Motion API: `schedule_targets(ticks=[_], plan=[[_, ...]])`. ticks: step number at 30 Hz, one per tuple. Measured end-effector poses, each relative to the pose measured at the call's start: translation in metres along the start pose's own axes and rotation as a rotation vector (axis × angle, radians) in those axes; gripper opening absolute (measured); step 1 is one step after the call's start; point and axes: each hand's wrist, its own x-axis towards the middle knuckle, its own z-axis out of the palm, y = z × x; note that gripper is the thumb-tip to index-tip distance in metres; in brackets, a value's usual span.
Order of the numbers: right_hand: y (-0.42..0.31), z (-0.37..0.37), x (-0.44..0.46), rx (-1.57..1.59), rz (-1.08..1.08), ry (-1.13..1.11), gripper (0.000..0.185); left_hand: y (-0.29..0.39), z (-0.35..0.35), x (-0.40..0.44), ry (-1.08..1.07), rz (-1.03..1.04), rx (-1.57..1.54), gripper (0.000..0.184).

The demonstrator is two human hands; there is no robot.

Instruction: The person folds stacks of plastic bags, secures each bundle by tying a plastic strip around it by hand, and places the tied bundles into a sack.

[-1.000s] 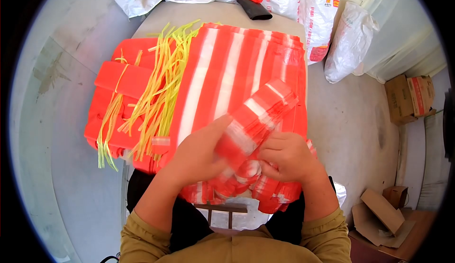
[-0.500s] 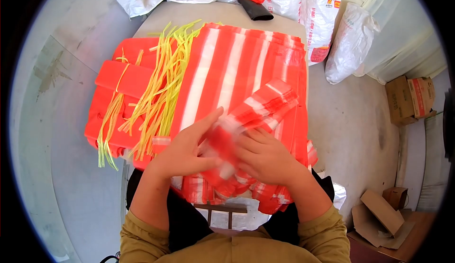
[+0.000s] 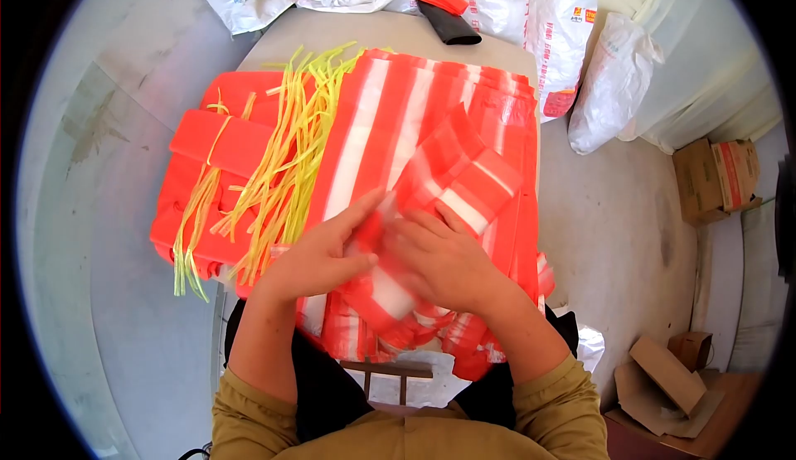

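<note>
A loose red-and-white striped plastic bag (image 3: pixel 477 182), partly folded, lies slantwise between my hands. My left hand (image 3: pixel 327 253) is at its left side, thumb and forefinger apart around the plastic. On the other side, my right hand (image 3: pixel 444 257) bends its fingers over the bag; their tips are blurred. Beneath both hands is a thick stack of striped plastic bags (image 3: pixel 356 141), its crumpled ends hanging toward my lap. Left of the stack lies a bunch of yellow plastic strips (image 3: pixel 303 145), across folded red plastic bundles (image 3: pixel 224 141).
The pile rests on a beige table (image 3: pixel 332 29). At its far edge lies a black roll with a red piece (image 3: pixel 448 16). White printed sacks (image 3: pixel 560 46) stand behind. Cardboard boxes (image 3: pixel 717 178) are at the right, with an opened carton (image 3: pixel 663 381) lower down.
The loose striped bag has spread wider, and its far end has turned and risen toward the back. My right hand has shifted slightly up and left; my left hand stays close by.
</note>
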Motion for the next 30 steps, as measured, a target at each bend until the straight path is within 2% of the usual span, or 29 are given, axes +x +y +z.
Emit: schedule_targets(ticks=[1, 4, 7, 10, 12, 14, 19, 22, 25, 28, 30], plan=[[0.0, 0.0, 0.0, -0.012, 0.023, -0.001, 0.054, 0.003, 0.0, -0.001, -0.027, -0.029, 0.05, 0.086], [0.002, 0.001, 0.002, -0.072, 0.072, -0.037, 0.061, -0.012, 0.005, 0.001, -0.014, 0.1, 0.053, 0.081], [0.007, 0.004, -0.003, -0.088, 0.134, 0.015, 0.062, -0.012, 0.007, 0.001, 0.036, 0.094, 0.05, 0.074], [0.014, -0.002, -0.005, -0.124, 0.211, -0.037, 0.06, -0.009, 0.006, -0.002, 0.064, 0.083, 0.074, 0.064], [0.019, -0.002, -0.007, -0.158, 0.239, -0.027, 0.056, -0.004, 0.007, -0.003, 0.042, -0.007, 0.19, 0.065], [0.023, -0.002, -0.009, -0.199, 0.274, -0.008, 0.053, 0.001, 0.013, -0.004, 0.048, 0.019, 0.298, 0.064], [0.046, -0.008, -0.016, -0.241, 0.424, 0.004, 0.038, -0.017, 0.043, -0.004, 0.133, 0.323, 0.668, 0.05], [0.067, -0.026, -0.028, -0.245, 0.525, 0.059, 0.041, -0.029, 0.049, -0.003, 0.133, 0.452, 0.835, 0.045], [0.09, -0.044, -0.046, -0.381, 0.712, 0.198, 0.042, -0.029, 0.056, -0.003, 0.131, 0.458, 0.885, 0.048], [0.077, -0.056, -0.046, -0.132, 0.699, 0.545, 0.056, -0.023, 0.06, -0.005, 0.135, 0.458, 0.863, 0.052], [0.043, -0.056, -0.031, -0.043, 0.655, 0.371, 0.051, -0.023, 0.062, -0.004, 0.117, 0.453, 0.882, 0.052]])
